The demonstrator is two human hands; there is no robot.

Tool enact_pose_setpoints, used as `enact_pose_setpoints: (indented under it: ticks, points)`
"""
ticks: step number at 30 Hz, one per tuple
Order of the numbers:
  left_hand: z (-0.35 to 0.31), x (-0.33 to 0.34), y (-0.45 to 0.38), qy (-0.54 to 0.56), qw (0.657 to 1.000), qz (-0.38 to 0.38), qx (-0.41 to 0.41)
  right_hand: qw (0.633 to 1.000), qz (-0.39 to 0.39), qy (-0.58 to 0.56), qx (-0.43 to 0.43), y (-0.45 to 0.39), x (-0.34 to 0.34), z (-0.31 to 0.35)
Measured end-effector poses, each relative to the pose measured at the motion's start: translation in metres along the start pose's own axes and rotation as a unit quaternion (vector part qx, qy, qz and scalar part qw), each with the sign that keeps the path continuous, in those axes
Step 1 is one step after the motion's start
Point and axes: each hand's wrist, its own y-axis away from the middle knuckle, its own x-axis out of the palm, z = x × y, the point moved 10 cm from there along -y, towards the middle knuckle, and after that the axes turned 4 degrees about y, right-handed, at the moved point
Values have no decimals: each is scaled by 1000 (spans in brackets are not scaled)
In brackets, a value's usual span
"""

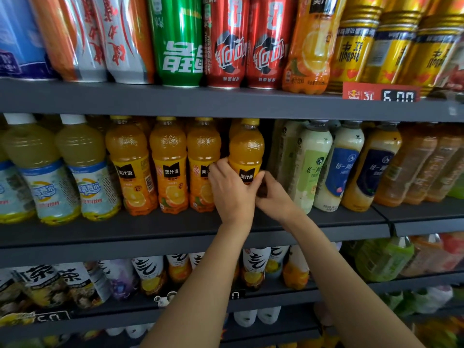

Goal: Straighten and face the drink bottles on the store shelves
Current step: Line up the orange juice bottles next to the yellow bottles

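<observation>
Dark store shelves point(175, 229) hold blurred drinks. On the middle shelf, the left hand point(232, 189) and right hand point(272, 197) both grip an orange juice bottle point(247, 149), hiding its lower half.

Two bare forearms are seen rising from the lower centre and lower right of the frame, each ending in a hand near the middle. No sleeve, glove, watch, ring or bracelet is worn on the left hand point(232, 190) or the right hand point(272, 197). The nails that are shown are short and unpainted, and both forearms are uncovered to the bottom edge.
</observation>
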Motion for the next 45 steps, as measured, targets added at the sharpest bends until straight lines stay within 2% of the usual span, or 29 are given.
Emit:
enact_pose_setpoints:
  ticks: [2, 6, 8, 11, 15, 17, 20, 22, 26, 37, 39, 41, 43, 45]
  points:
    - [3, -2, -1, -2, 1000, 18, -8, 999, 25, 34, 1, 5, 12, 0]
    - [3, -8, 5, -12, 998, 54, 14, 994, -66, 88, -5, 11, 9, 6]
    - [10, -22, 11, -3, 999, 29, 21, 993, -75, 88, 19, 7, 7, 1]
    - [47, -44, 17, -11, 999, -14, -41, 994, -58, 80, 54, 3, 2, -2]
    - [69, -37, 21, -63, 993, 15, -94, 994, -36, 87, 62, 4, 3, -1]
    - [69, -32, 17, -76, 991, 18, -108, 992, -53, 104, 57, 5, 4, -2]
    - [71, -30, 8, -98, 987, 19, -123, 984, -118, 125, 52, 13, -1, -1]
    - [71, -26, 6, -95, 987, 33, -124, 979, -137, 140, 51, 16, -1, 1]
    - [72, -19, 7, -88, 989, 49, -110, 978, -126, 156, 59, 13, 2, 2]
    - [70, -24, 7, -87, 990, 75, -84, 974, -149, 141, 95, 19, 12, 6]
    - [70, -26, 7, -89, 991, 79, -64, 967, -210, 137, 54, 35, 8, 19]
    - [69, -32, 9, -88, 992, 75, -48, 952, -267, 138, -52, 54, 11, 49]
    - [73, -42, 12, -90, 993, 66, -44, 952, -244, 134, -129, 58, 30, 75]
    - [73, -51, 16, -104, 993, 59, -16, 952, -230, 132, -151, 50, 42, 90]
